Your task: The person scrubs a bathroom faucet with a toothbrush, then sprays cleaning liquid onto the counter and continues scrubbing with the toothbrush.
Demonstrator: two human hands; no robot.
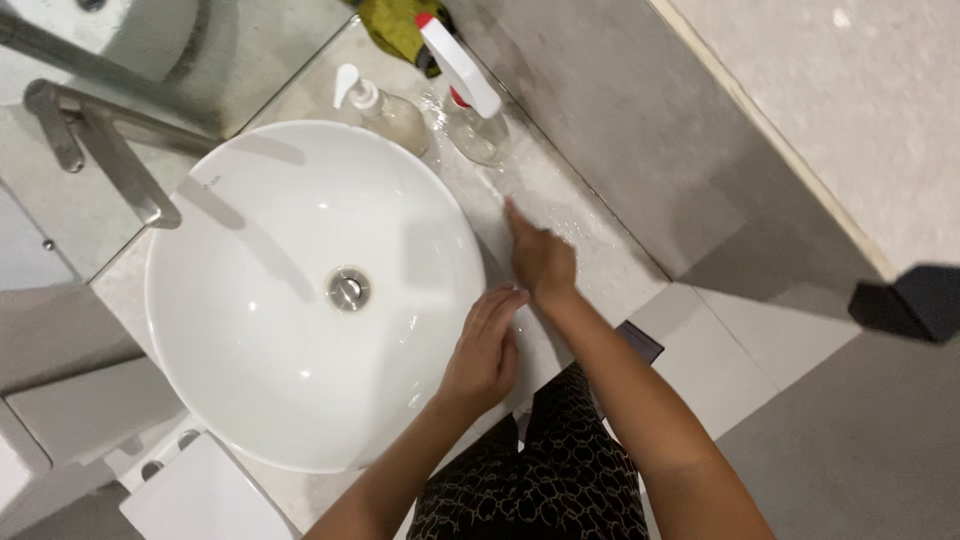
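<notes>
Head view: right hand (540, 255) flat on counter (590, 250)

**Bare Arms and Dark Patterned Clothes**

Both arms are bare, with no sleeves on them. The left hand (485, 352) and the right hand (540, 258) wear no gloves, and no rings or watch show. Lower down, the person wears a black garment (555, 470) covered in small, thin, gold-brown loops like little chains.
</notes>
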